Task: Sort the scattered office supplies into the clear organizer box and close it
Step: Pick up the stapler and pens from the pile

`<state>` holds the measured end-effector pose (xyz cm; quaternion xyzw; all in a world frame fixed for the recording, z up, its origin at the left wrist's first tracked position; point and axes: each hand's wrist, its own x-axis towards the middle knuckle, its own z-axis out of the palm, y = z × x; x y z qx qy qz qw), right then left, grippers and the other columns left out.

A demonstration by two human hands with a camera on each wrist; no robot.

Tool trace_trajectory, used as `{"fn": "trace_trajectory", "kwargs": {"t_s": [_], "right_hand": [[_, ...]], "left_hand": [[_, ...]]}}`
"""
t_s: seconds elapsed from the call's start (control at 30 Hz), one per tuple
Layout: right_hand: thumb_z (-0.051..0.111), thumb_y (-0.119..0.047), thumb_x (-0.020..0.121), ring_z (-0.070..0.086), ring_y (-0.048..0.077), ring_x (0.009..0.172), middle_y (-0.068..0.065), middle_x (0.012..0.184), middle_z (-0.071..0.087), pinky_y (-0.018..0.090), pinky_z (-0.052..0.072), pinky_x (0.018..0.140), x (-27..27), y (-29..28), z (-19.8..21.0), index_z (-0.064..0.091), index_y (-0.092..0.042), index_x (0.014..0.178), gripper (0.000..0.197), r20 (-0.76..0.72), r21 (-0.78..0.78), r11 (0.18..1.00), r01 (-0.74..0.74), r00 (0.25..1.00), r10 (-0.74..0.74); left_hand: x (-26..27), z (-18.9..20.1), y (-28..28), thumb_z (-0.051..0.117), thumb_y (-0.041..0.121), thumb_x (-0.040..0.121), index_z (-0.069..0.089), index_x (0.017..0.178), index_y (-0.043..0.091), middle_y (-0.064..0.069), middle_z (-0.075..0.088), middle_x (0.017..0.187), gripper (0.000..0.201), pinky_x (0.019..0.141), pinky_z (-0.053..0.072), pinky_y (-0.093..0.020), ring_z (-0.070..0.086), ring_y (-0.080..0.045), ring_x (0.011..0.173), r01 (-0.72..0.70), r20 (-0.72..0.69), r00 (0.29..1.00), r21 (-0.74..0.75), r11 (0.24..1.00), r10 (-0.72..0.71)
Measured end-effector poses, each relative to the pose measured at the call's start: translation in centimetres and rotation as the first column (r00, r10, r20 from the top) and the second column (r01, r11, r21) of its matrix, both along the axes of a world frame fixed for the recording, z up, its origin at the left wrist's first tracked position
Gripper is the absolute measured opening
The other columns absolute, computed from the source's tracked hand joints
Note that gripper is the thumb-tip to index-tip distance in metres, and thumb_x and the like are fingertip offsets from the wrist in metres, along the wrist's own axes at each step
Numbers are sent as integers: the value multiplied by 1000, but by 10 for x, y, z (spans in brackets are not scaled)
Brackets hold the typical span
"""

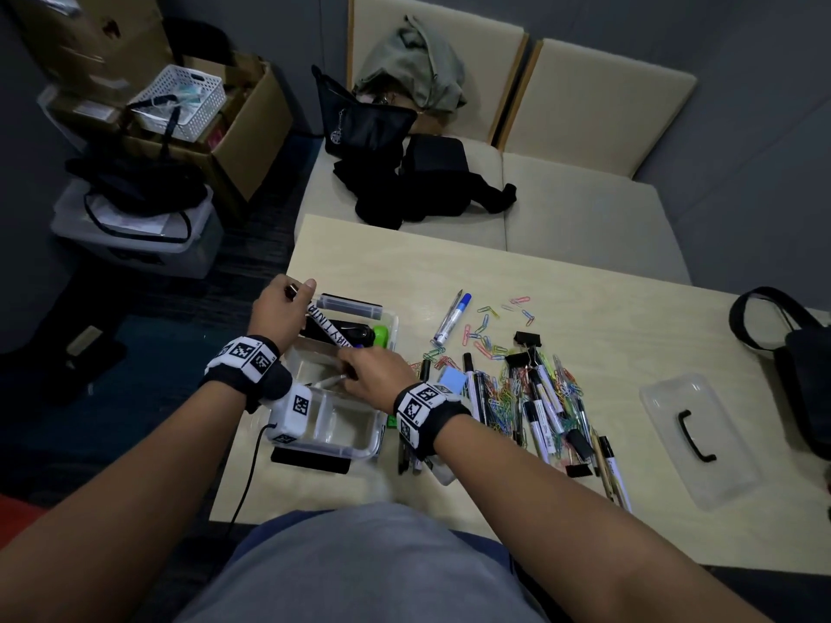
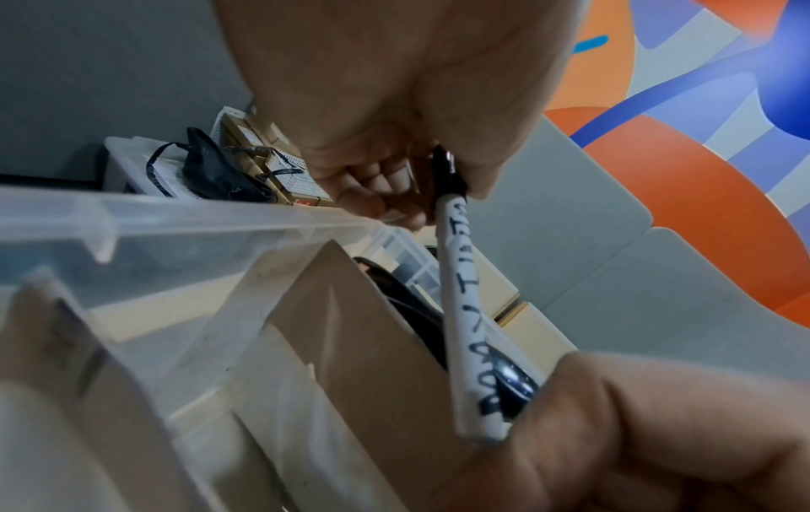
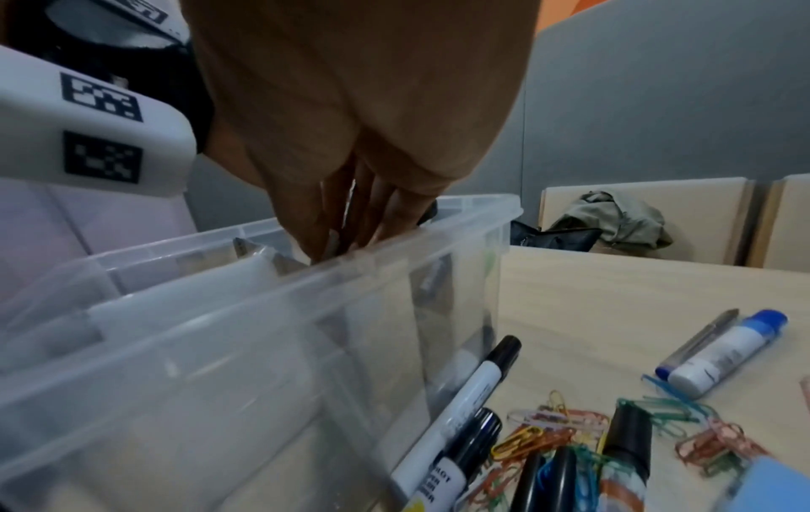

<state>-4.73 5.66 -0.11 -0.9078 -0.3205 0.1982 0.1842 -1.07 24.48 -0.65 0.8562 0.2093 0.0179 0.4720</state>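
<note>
Clear organizer box [image 1: 377, 431] sits open at lower-left centre of the head view, on the left part of the worktop [image 1: 584, 281]; some items already lie in its far compartment, incl. something green [image 1: 381, 335]. Left hand [image 1: 279, 308] is above the box's far-left corner, fingers curled round the black end of a white marker [image 2: 460, 294] with handwritten lettering; marker slants down into the box. Right hand [image 1: 375, 375] reaches into the box's middle section, fingers pointing down; whether it's gripping anything, can't tell, though a thin white pen [image 1: 330, 380] lies just at its fingertips. Right of the box: heap of markers, coloured paper clips [image 1: 517, 388] and binder clips, a glue stick [image 1: 452, 319] farther up. Clear lid [image 1: 701, 438] with black handle lies well apart at right.
</note>
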Motion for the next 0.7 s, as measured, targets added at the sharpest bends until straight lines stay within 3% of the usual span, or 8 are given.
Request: {"fn": "trace_trajectory", "kwargs": {"t_s": [0.13,0.23,0.4,0.6,0.7], "right_hand": [[60,-19,92,66,27,78,7,89,69,39,57,68,-1,3,-3,65,-17,103,12,53,-83,995,-53,997,58],[54,-9,93,64,30,79,11,89,66,39,55,68,7,7,-2,65,-12,100,13,35,-165,982,-93,994,100],[54,2,89,64,31,79,17,90,64,35,49,66,12,13,-4,65,-4,96,14,-34,-315,933,-176,984,174],[55,-4,93,66,32,94,17,110,66,38,54,81,16,16,-7,65,-10,122,31,-117,-298,934,-198,978,170],[56,-6,93,65,30,97,13,111,68,37,55,83,17,15,-5,67,-12,120,30,-163,-242,957,-163,979,125]], "left_hand": [[-3,0,-1,56,44,94,54,95,7,-13,67,74,37,63,44,-31,63,-21,62,-32,-2,999,-27,999,32],[-4,2,-4,57,42,94,52,99,6,-11,66,79,37,55,39,-24,60,-15,61,-69,-13,998,-32,997,69],[-4,2,-4,59,45,92,50,99,7,-15,67,83,39,55,41,-26,63,-21,63,-69,-25,997,-66,995,68],[-6,0,-2,58,48,92,52,94,7,-12,67,82,41,57,41,-28,64,-19,65,-35,-31,999,-27,999,34],[-7,2,-3,58,48,92,52,93,7,-10,67,82,41,54,41,-24,64,-17,63,-35,-26,999,-30,999,34]]}}
